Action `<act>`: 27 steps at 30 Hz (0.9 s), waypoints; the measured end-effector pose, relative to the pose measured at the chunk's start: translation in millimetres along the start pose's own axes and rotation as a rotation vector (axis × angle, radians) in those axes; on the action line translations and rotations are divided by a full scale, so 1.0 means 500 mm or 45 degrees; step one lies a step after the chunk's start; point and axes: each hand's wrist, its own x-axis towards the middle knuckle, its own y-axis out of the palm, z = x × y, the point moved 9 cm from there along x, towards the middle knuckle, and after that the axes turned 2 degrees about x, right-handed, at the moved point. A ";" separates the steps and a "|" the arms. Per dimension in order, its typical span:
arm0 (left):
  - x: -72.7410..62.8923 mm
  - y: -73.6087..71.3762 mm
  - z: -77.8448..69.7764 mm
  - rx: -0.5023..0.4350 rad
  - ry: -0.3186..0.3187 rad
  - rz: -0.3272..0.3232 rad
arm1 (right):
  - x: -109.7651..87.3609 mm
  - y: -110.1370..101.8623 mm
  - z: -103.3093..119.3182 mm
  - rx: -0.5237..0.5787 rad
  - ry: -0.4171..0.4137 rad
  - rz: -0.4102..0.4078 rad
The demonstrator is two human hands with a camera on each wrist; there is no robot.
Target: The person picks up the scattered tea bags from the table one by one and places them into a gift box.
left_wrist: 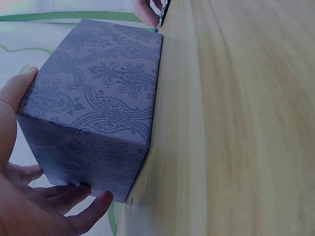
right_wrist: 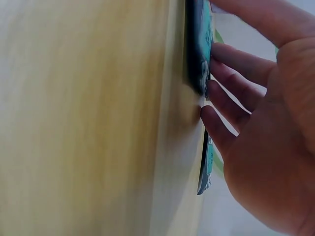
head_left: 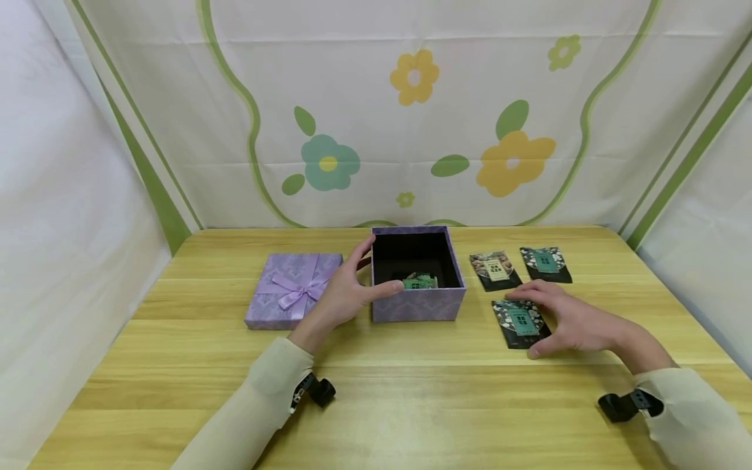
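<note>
A purple patterned gift box [head_left: 418, 305] stands uncovered at the middle of the table, its inside black. In it lies a green packet [head_left: 420, 281], partly hidden by the front wall. My left hand [head_left: 346, 287] holds the box at its front left corner, thumb across the front rim and fingers along the left side. Flat on the table to the right lies a black-and-green packet [head_left: 521, 324]. My right hand [head_left: 576, 323] spans its right part, fingers near the top edge and thumb near the bottom corner. Whether it presses on the packet I cannot tell.
The purple lid [head_left: 294, 287] with a lilac ribbon bow lies left of the box, behind my left wrist. Right of the box are a brown-and-cream packet [head_left: 495, 270] and another green packet [head_left: 546, 264]. A flowered cloth [head_left: 376, 130] hangs behind the table.
</note>
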 end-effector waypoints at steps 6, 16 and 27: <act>-0.001 -0.001 -0.002 -0.005 -0.005 0.000 | 0.003 0.000 0.002 -0.046 -0.023 0.000; 0.000 0.001 -0.001 -0.010 -0.006 0.000 | 0.008 -0.004 0.007 -0.116 -0.068 -0.033; -0.003 0.000 -0.003 -0.013 -0.010 0.002 | 0.013 -0.016 0.014 -0.131 -0.051 -0.055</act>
